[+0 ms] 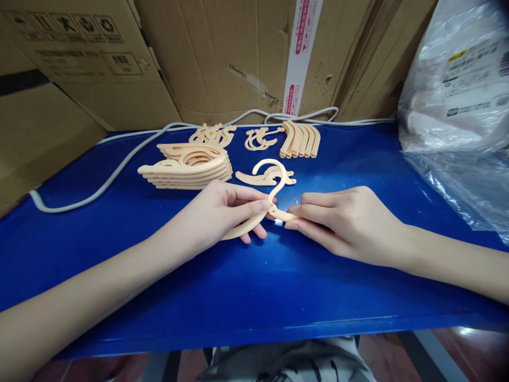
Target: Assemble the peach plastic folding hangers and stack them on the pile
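Between my hands, above the blue table, is a cream plastic clothes hanger with its curved hook pointing away from me. My left hand pinches it near the base of the hook, and one curved arm passes under the thumb. Fingers of my right hand are closed on the other, short-looking arm piece, which meets the hanger at a small round joint. Just beyond lie loose hanger pieces, partly hidden by the hook. A stack of folded hangers sits beyond my left hand.
Hook pieces lie in a pile at the back, with more hooks beside them. A row of curved arm pieces stands to their right. A white cable runs along cardboard boxes. Plastic-wrapped goods occupy the right.
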`<state>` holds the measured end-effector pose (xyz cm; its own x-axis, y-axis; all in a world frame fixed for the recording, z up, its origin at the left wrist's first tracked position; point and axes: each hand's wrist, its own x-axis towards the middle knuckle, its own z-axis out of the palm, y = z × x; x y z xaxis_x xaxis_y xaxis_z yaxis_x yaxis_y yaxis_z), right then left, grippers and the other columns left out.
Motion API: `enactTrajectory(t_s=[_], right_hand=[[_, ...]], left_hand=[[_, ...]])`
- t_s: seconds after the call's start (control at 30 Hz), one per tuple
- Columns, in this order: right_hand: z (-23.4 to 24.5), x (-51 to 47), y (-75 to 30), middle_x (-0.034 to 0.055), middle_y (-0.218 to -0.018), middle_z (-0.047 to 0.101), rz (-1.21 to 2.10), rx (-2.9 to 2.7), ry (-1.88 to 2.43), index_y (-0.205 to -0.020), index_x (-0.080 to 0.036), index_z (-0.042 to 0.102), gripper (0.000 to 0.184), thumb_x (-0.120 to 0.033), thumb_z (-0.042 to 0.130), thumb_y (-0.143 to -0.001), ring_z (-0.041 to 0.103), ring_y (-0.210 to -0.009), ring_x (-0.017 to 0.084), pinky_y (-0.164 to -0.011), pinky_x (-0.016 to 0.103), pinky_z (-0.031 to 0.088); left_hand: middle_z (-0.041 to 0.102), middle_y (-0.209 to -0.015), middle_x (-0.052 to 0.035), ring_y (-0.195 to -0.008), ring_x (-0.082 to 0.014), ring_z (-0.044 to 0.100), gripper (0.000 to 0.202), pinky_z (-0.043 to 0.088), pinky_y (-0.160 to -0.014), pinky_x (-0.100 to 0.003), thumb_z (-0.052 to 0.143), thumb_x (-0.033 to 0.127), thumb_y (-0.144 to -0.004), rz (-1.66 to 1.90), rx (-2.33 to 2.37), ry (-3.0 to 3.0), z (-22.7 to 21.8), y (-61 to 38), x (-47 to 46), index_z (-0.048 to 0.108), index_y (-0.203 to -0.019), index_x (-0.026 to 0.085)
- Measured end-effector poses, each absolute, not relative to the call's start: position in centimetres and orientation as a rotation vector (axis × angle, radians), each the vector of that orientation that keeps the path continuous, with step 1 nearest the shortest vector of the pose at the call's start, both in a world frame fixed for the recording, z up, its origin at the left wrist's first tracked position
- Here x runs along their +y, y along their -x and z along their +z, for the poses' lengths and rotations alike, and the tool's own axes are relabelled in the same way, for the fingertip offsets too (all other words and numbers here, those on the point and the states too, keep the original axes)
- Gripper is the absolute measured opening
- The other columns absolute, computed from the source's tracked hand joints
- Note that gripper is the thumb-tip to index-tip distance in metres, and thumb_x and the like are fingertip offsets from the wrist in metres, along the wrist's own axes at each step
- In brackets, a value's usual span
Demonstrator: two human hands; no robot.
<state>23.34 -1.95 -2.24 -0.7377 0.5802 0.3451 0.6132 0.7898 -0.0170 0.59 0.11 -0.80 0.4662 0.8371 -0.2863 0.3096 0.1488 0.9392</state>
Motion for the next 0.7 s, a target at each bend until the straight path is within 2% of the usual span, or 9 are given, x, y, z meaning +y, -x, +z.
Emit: enactTrajectory(t_s=[0.2,0.33,0.4,0.57,0.7], right_hand=[[-1.9,-1.8,-23.5,0.0016,-0.071,0.063,0.015,-2.663,0.950,-0.088,-0.016,0.072,0.039,-0.033,0.041,-0.104,0.059,-0.057,0.010,-0.052,0.026,0.031],[-1.9,-1.7,-23.5,0.0009,-0.072,0.064,0.011,-2.650,0.926,-0.088,-0.017,0.072,0.037,-0.032,0.043,-0.104,0.059,-0.058,0.010,-0.052,0.027,0.032],[-2.0,-1.6,-23.6,0.0004,-0.072,0.064,-0.007,-2.642,0.905,-0.090,-0.017,0.072,0.035,-0.033,0.044,-0.103,0.057,-0.057,0.010,-0.052,0.027,0.031],[-2.2,-0.7,-24.2,0.0012,-0.075,0.065,0.024,-2.660,0.816,-0.088,-0.017,0.070,0.033,-0.035,0.047,-0.102,0.056,-0.061,0.012,-0.058,0.027,0.034],[-2.0,0.1,-24.8,0.0022,-0.070,0.064,-0.138,-2.611,0.813,-0.080,-0.017,0.067,0.039,-0.048,0.052,-0.098,0.053,-0.064,0.015,-0.065,0.032,0.035]], left_hand=[[0.073,-0.066,-0.0005,-0.050,-0.0101,0.063,0.014,0.052,-0.049,-0.016,0.066,0.024,-0.088,0.503,1.101,-1.400,-0.7,-0.7,0.1,0.078,-0.091,0.017],[0.077,-0.085,-0.0028,-0.057,-0.0108,0.066,0.016,0.051,-0.047,-0.016,0.065,0.026,-0.087,0.504,1.043,-1.449,-0.9,-0.4,0.3,0.076,-0.092,0.016],[0.077,-0.089,-0.0035,-0.057,-0.0106,0.065,0.018,0.049,-0.046,-0.016,0.063,0.029,-0.088,0.488,1.015,-1.526,-0.9,-0.4,0.3,0.074,-0.092,0.015],[0.071,-0.077,-0.0013,-0.052,-0.0093,0.056,0.028,0.040,-0.046,-0.019,0.056,0.038,-0.093,0.424,1.049,-1.820,-0.9,-0.4,-0.2,0.072,-0.090,0.016],[0.055,-0.059,0.0040,-0.049,-0.0091,0.044,0.026,0.028,-0.047,-0.022,0.057,0.040,-0.092,0.348,1.077,-2.220,-1.2,-0.3,-0.6,0.068,-0.082,0.019]])
